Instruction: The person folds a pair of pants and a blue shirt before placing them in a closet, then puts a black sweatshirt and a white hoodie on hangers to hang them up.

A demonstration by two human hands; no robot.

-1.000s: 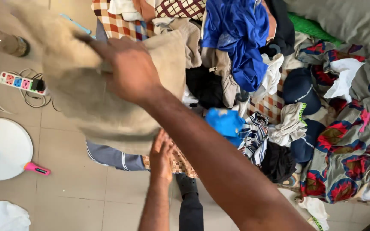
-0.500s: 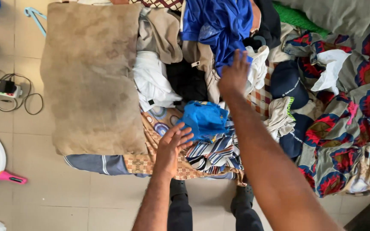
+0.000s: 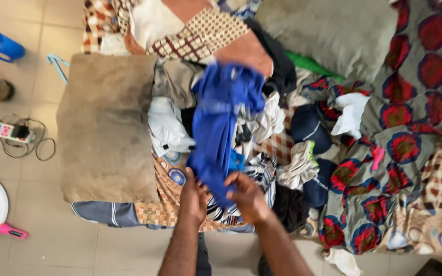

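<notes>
Even, soft daylight, moderately bright, no glare, only faint shadows under the clothes pile. Motion blur on the blue garment & both hands; rest fairly sharp, slightly soft twd edges.

The setting was a home, most likely a bedroom or living area. Indicators were a pale tiled floor, a heap of mixed household clothing, a patterned cloth with red circles, a tan cushion, a plugged-in power strip and a blue plastic jug.
</notes>
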